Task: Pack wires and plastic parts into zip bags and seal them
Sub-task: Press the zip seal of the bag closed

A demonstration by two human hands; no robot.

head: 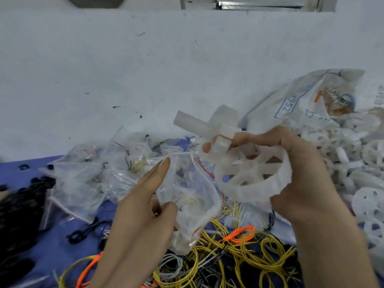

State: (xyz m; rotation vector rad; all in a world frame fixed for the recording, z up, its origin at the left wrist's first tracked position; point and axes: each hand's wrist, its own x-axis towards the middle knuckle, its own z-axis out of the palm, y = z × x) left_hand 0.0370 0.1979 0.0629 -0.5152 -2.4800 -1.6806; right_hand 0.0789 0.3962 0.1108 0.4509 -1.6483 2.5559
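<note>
My left hand [143,206] holds a clear zip bag [193,196] with a red stripe, its mouth spread open toward the right. My right hand [299,173] grips white plastic parts: a spoked wheel [251,177] and a cross-shaped tube piece [209,127] pinched between thumb and fingers, just right of and above the bag mouth. Loose yellow, orange and grey wires [234,252] lie tangled on the blue surface below both hands.
Filled zip bags [91,173] are piled at centre left. A large printed sack [307,100] spills white plastic wheels [357,154] at the right. Black parts [18,206] sit at the left. A pale wall rises behind the blue table [62,233].
</note>
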